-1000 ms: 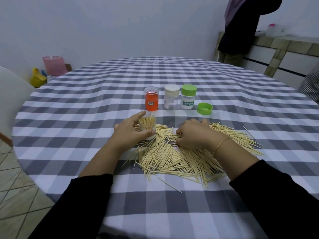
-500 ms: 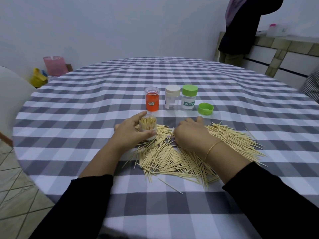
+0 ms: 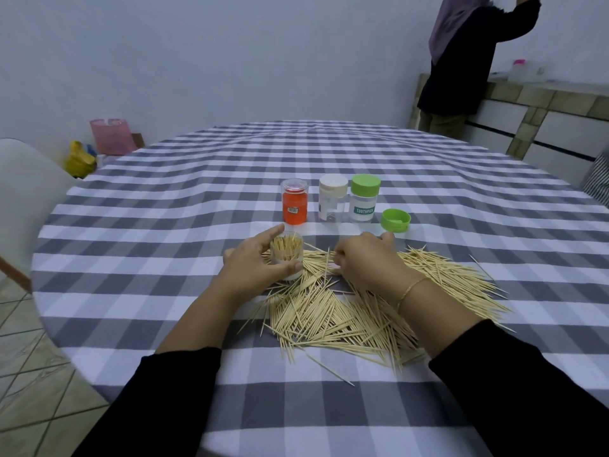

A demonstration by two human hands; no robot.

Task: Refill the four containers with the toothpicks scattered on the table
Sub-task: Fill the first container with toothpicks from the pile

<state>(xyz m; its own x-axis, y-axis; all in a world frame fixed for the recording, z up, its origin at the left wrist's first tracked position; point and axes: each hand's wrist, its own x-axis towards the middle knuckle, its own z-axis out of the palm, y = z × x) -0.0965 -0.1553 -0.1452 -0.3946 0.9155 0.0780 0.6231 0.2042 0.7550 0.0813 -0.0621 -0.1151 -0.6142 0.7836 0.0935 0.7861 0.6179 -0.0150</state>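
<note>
The left hand (image 3: 253,268) grips the small clear plastic container (image 3: 286,253); the right hand (image 3: 365,258) pinches thin, light, stiff wooden toothpicks (image 3: 329,311), best gathered mid-length in aligned bundles.

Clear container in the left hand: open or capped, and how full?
Open and nearly full: the clear container has no lid, and toothpick tips pack its mouth. The left hand grips it upright.

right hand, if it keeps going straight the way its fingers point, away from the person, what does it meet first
Most likely the loose green lid, lying just beyond the right hand. Depth is hard to judge, so it may pass just left of it toward the green-capped toothpick jar.
</note>
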